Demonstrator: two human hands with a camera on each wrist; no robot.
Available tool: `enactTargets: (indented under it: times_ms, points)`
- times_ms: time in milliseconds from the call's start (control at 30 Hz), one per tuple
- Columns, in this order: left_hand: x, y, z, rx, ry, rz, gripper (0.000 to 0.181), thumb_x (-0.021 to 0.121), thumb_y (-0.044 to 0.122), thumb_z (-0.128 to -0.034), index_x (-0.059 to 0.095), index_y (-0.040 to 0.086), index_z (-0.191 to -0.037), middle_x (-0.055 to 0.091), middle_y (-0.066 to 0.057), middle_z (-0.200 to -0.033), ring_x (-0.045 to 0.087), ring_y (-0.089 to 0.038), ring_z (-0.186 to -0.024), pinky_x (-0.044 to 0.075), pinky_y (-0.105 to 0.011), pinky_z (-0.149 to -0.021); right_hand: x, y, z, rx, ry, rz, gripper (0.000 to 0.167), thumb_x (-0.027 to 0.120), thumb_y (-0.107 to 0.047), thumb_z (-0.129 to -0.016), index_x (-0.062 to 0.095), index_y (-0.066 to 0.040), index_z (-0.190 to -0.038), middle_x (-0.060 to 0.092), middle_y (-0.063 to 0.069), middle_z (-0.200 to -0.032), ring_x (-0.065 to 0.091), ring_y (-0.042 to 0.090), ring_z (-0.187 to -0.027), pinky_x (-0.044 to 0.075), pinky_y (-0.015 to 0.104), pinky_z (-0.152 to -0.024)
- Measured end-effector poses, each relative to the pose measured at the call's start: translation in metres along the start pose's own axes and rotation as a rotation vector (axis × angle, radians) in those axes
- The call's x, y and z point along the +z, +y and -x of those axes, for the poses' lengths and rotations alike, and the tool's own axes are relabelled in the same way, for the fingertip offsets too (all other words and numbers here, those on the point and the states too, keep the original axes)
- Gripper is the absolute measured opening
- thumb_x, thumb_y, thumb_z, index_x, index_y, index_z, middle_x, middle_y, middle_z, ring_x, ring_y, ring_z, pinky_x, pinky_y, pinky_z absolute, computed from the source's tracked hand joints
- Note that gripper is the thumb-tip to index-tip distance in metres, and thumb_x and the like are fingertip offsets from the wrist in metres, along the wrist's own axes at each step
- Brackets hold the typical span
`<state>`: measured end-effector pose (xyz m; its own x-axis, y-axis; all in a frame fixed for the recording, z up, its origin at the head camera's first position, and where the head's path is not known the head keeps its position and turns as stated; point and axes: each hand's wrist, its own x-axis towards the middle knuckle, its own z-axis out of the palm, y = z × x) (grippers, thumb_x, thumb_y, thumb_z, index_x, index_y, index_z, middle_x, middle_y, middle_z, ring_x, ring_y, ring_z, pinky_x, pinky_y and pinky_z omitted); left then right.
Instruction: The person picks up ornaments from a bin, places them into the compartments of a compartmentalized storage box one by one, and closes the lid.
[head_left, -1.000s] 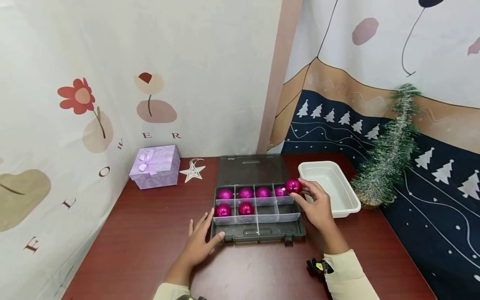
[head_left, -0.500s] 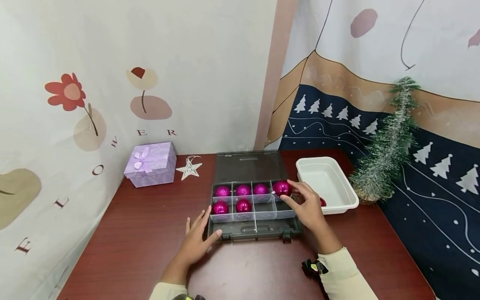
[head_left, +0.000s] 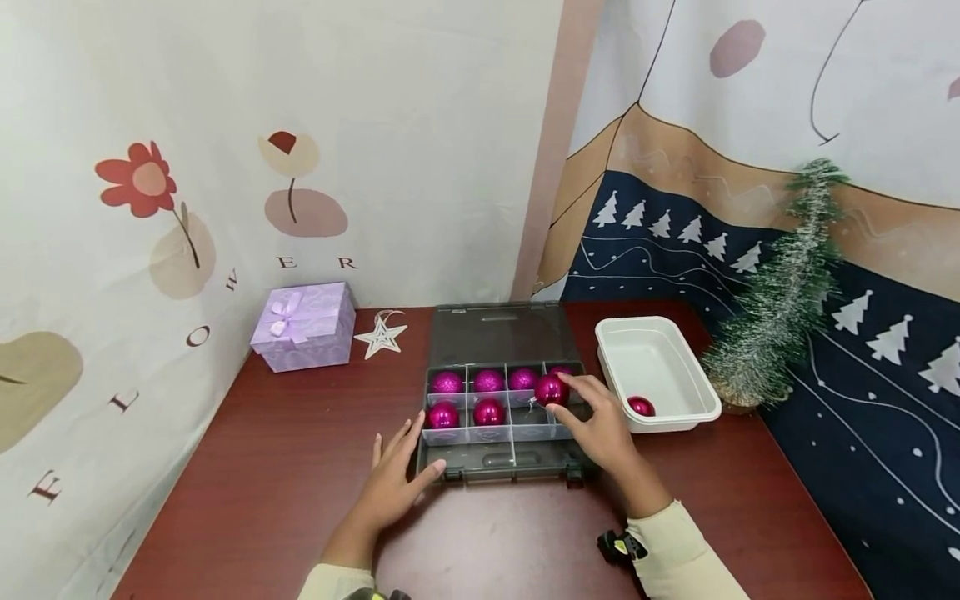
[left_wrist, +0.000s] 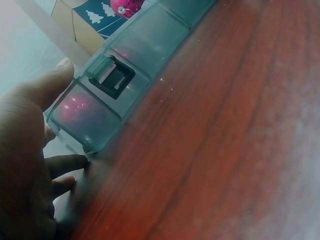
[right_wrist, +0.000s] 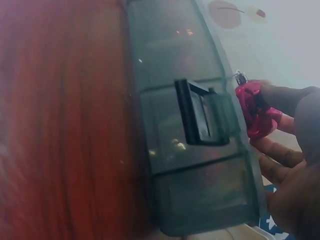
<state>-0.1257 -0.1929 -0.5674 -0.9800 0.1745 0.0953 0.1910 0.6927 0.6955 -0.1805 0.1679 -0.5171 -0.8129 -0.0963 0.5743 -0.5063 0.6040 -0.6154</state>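
The right hand (head_left: 603,429) pinches a shiny magenta ball (head_left: 552,390) between thumb and fingers, just above the second row of the divided box (head_left: 487,479). In the right wrist view that ball (right_wrist: 255,107) shows its silver cap beyond the box wall (right_wrist: 200,195). Four balls, glittery ones such as this (head_left: 489,381), lie in the back row, the rightmost partly hidden. Two shiny balls, one here (head_left: 490,412), occupy the second row's left compartments. The left hand (head_left: 390,483) rests against the box's left front corner, fingers spread; the left wrist view shows its thumb on the box (left_wrist: 105,120).
A white tray (head_left: 708,408) holding one red ball (head_left: 641,406) stands right of the box. Behind it on the right is a small tinsel tree (head_left: 780,308). A purple gift box (head_left: 307,329) and a white star (head_left: 382,337) are at the back left.
The right hand has carried the ball left and forward, from the back row's right end to above the second row. A ball in the white tray has come into view. The left hand stays at the box.
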Motion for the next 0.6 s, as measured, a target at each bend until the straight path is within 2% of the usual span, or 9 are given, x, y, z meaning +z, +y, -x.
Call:
enactTargets:
  times_ms: [200,400,600]
  points:
    - [-0.001,0.000,-0.001,-0.014,-0.015,-0.013,0.091,0.068,0.055,-0.1029,0.025,0.023,-0.176,0.042,-0.014,-0.175,0.031,-0.045,-0.166,-0.007,-0.078,-0.132,0.008,-0.003,0.003,-0.037,-0.011,0.034,0.055,0.096,-0.014,-0.083,0.077,-0.005,-0.134,0.077,0.015,-0.123,0.076,0.034,-0.116,0.063,0.055,-0.101]
    - [-0.001,0.000,-0.001,-0.021,-0.022,-0.007,0.091,0.068,0.055,-0.1028,0.024,0.023,-0.176,0.041,-0.014,-0.176,0.031,-0.044,-0.167,-0.008,-0.077,-0.132,0.013,-0.004,0.007,-0.059,-0.046,0.066,0.054,0.093,-0.018,-0.087,0.075,-0.007,-0.136,0.076,0.018,-0.127,0.072,0.039,-0.120,0.059,0.065,-0.100]
    - [0.000,0.001,0.000,-0.011,-0.014,-0.007,0.090,0.069,0.054,-0.1029,0.026,0.022,-0.176,0.042,-0.015,-0.175,0.031,-0.045,-0.166,-0.007,-0.078,-0.132,0.016,-0.002,0.008,-0.046,-0.058,0.055,0.053,0.093,-0.018,-0.087,0.075,-0.007,-0.136,0.076,0.017,-0.127,0.071,0.037,-0.121,0.059,0.062,-0.100]
